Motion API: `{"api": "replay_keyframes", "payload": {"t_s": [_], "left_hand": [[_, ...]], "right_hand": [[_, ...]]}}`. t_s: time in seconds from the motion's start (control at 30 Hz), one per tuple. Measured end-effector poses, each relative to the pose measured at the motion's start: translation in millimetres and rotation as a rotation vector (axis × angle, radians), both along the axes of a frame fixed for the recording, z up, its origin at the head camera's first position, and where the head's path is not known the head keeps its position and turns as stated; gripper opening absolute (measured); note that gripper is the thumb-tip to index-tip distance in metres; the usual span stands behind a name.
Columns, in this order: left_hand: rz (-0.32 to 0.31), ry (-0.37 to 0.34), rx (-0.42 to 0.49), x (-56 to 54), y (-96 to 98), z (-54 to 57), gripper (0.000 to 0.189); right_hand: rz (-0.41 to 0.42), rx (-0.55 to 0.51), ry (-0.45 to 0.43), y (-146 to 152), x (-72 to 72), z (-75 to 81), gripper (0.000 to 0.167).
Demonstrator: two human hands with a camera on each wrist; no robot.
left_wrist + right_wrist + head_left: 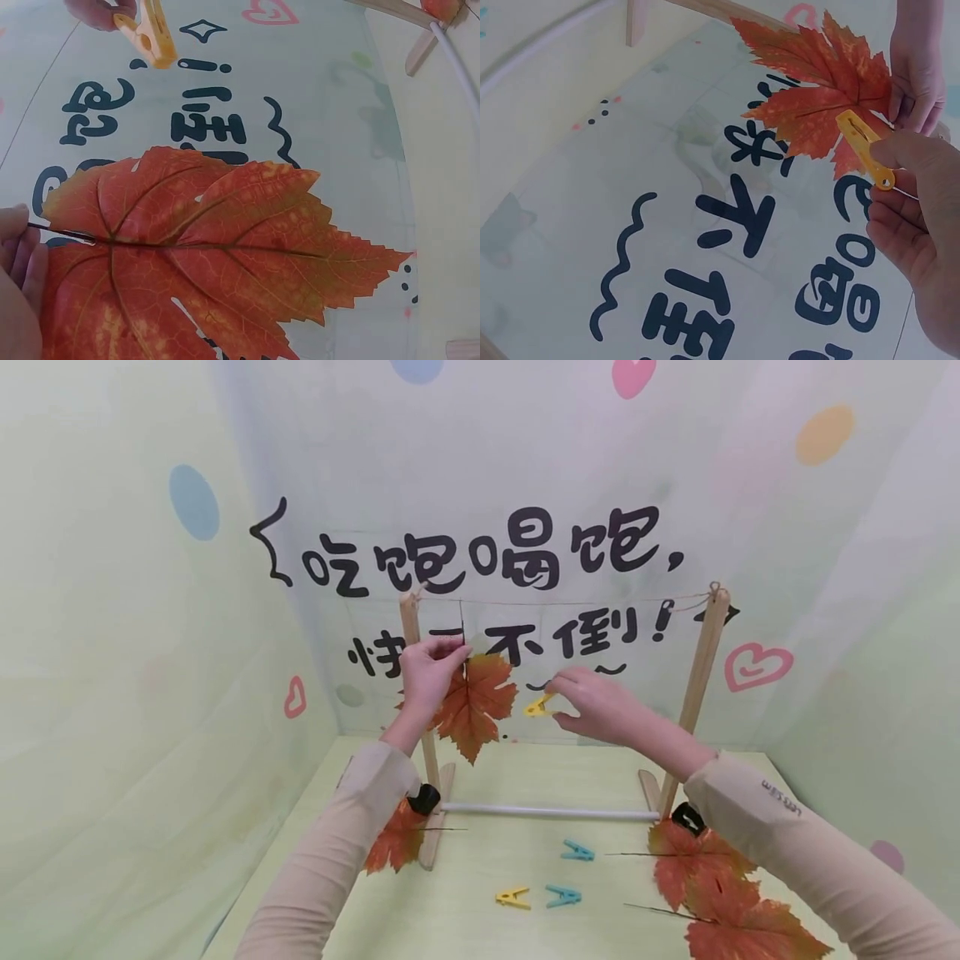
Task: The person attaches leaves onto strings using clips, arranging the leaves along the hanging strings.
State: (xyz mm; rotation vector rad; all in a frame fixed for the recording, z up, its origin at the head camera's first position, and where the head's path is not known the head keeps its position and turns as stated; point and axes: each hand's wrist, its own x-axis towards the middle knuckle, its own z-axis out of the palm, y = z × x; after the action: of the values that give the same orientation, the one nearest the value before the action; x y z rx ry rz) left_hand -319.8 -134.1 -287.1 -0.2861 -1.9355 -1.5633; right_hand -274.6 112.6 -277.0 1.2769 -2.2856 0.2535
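In the head view my left hand (433,675) pinches the thin dark stem of an orange-red artificial maple leaf (474,702). The leaf hangs point down, its stem reaching up to the string (555,603) tied between two wooden posts. My right hand (600,703) pinches a yellow clothespin (537,706) to the right of the leaf, apart from it. In the left wrist view the broad leaf (187,247) fills the lower half, with the clothespin (148,34) above. The right wrist view shows the clothespin (865,148) between thumb and fingers, overlapping the leaf (817,94).
Two blue clothespins (563,895) and a yellow one (513,897) lie on the table. More maple leaves rest at the right (720,893) and left (397,839), near black clips (687,818). A white rod (551,812) joins the wooden posts (703,677) low down.
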Motion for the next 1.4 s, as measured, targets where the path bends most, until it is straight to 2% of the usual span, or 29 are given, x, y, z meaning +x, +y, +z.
{"api": "replay_keyframes", "payload": {"t_s": [0.17, 0.37, 0.83, 1.07, 1.4], "left_hand": [[0.006, -0.015, -0.01, -4.2, 0.9, 2.8, 0.015], [0.009, -0.027, 0.001, -7.1, 2.3, 4.6, 0.015], [0.023, -0.035, -0.014, -9.0, 4.0, 7.6, 0.017], [0.028, -0.048, -0.015, -11.1, 3.6, 7.9, 0.016], [0.032, -0.059, -0.008, -11.1, 2.5, 8.6, 0.016]], "right_hand": [[0.019, -0.04, -0.004, -3.2, -2.3, 12.4, 0.024], [0.053, -0.13, 0.062, -9.7, -5.9, 28.0, 0.024], [0.034, -0.254, 0.115, -28.0, -16.1, 58.8, 0.027], [-0.006, -0.356, 0.062, -37.6, -20.6, 64.4, 0.029], [-0.082, -0.42, 0.043, -48.4, -27.7, 70.5, 0.031]]}}
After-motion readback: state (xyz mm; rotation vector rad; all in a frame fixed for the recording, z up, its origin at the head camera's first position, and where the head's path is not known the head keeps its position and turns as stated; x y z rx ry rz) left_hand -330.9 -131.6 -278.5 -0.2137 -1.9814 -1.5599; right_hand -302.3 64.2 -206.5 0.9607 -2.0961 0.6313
